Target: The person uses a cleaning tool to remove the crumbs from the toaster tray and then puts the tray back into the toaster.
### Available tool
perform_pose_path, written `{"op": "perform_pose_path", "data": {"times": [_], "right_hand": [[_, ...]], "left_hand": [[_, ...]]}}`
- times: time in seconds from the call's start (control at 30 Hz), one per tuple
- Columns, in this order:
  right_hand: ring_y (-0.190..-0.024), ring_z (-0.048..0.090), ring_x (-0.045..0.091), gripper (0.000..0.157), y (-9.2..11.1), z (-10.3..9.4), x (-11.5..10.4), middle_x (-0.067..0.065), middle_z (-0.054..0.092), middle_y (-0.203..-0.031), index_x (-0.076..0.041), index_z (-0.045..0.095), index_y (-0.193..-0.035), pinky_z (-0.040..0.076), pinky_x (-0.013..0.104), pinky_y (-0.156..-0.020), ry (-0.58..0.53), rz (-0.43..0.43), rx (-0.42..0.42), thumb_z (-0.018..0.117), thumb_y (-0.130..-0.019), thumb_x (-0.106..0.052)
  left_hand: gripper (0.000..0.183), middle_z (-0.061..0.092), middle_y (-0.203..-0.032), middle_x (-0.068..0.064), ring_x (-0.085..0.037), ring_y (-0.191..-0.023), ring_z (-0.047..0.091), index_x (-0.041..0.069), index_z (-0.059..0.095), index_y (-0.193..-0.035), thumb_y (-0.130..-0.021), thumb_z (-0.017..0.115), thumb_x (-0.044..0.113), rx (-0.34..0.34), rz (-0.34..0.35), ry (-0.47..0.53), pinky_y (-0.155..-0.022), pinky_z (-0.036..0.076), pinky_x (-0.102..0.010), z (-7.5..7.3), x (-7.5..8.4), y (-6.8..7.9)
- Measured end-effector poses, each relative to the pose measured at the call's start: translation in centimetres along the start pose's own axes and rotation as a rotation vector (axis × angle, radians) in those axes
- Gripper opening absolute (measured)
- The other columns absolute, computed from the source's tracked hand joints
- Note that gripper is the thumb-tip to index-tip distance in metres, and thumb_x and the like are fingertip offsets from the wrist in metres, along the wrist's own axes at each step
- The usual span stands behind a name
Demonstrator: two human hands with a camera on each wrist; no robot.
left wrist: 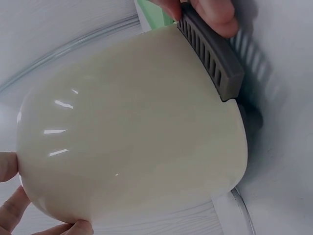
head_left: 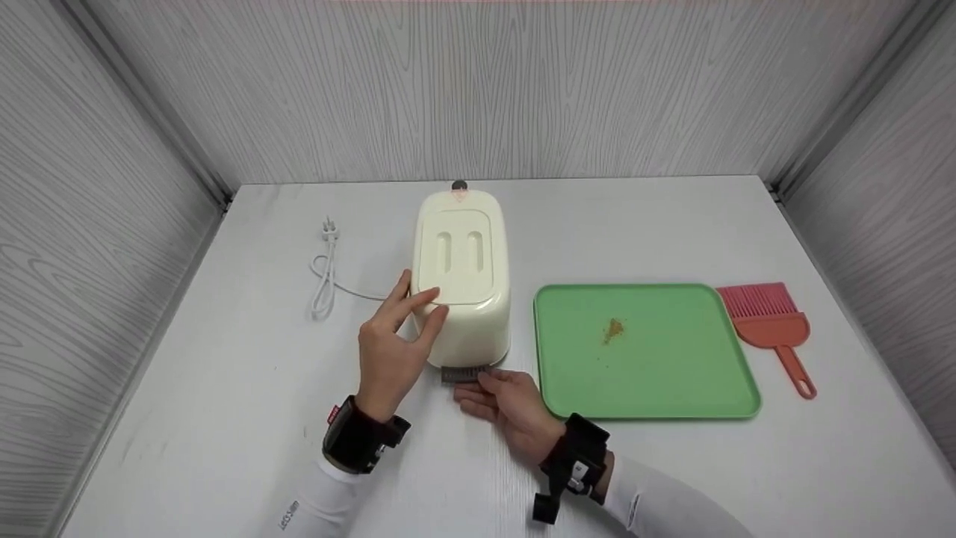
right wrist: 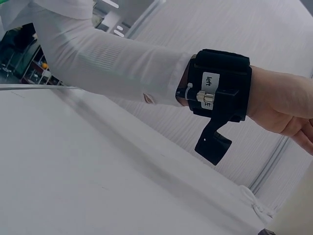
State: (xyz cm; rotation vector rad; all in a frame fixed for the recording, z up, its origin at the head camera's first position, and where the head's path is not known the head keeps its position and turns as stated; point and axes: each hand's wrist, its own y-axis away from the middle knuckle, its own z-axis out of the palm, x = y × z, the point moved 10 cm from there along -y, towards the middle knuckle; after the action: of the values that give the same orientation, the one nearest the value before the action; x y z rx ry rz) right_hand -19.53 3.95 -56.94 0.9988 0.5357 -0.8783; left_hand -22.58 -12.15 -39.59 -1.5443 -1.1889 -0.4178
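Observation:
A cream toaster (head_left: 467, 329) with two oblong recesses in its top stands lengthwise on the table. My left hand (head_left: 393, 359) rests spread over its near left edge, thumb and forefinger on the top; its fingertips (left wrist: 11, 166) show along the edge in the left wrist view. At the toaster's near bottom edge sits the grey ribbed handle of a crumb tray (head_left: 464, 374). My right hand (head_left: 515, 407) pinches this handle by its right end, thumb above and fingers below. The rest of the crumb tray is hidden. The right wrist view catches my left hand (right wrist: 283, 100) beside the toaster (right wrist: 298, 205).
Right of the toaster lies a green tray (head_left: 665, 388) bearing a small heap of brown crumbs (head_left: 614, 329). A red brush (head_left: 773, 330) lies against its right side. The toaster's white cord and plug (head_left: 328, 261) lie at left. Grey wood-grain walls enclose the table's back and sides.

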Motion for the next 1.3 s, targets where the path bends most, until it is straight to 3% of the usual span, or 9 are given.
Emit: {"op": "perform_pose_path", "data": {"times": [1.0,1.3], "right_hand": [[-0.093,0.077,0.022,0.031,-0.29,0.2,0.01,0.02,0.076,-0.101,0.017,0.054,-0.129,0.061,0.035,-0.089,-0.004,-0.043,0.007,0.046,-0.109,-0.006],[-0.088,0.077,0.02,0.032,-0.08,0.35,-0.19,0.019,0.076,-0.095,0.02,0.053,-0.128,0.062,0.032,-0.086,-0.016,-0.071,0.007,0.043,-0.11,-0.005]], "left_hand": [[0.021,0.06,-0.143,-0.02,-0.027,-0.135,0.058,0.01,0.08,-0.112,-0.093,0.078,0.017,0.002,0.007,-0.043,-0.097,0.057,-0.046,-0.13,0.15,-0.1],[0.021,0.059,-0.144,-0.022,-0.033,-0.133,0.059,0.009,0.08,-0.111,-0.091,0.079,0.016,0.004,0.011,-0.008,-0.095,0.057,-0.051,0.01,0.11,-0.14]]}}
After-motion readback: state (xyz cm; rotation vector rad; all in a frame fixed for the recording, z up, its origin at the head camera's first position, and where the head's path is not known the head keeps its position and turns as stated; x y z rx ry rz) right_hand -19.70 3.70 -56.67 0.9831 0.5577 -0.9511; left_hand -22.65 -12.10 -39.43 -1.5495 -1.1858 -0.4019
